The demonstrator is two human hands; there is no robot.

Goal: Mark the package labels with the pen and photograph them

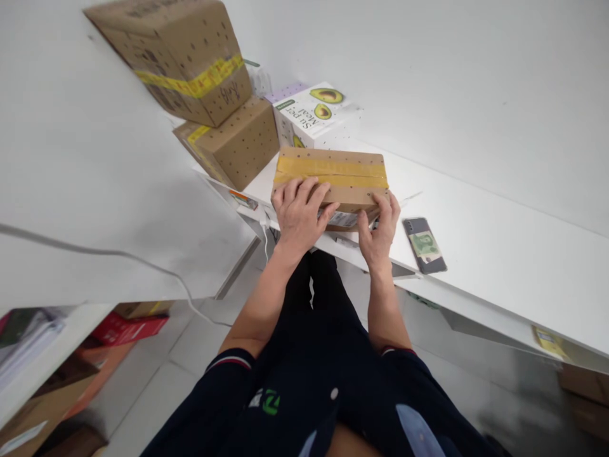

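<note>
A brown cardboard box [345,164], sealed with yellow tape along its top, stands at the front edge of the white table in the head view. My left hand [301,208] grips its left part, the fingers over the top edge and the thumb against the near side. At the box's right end, my right hand [379,230] has its thumb on the near face and its fingers around the corner. Part of a white printed label [343,219] shows on the near side between my hands. The box's underside is hidden.
Two taped cartons, the upper one [202,63] stacked on the lower [247,143], stand at the left. Behind my box is a white avocado-print box [311,114]. A phone [425,245] lies at the right on the table [504,254]. A cable [143,259] hangs at the left.
</note>
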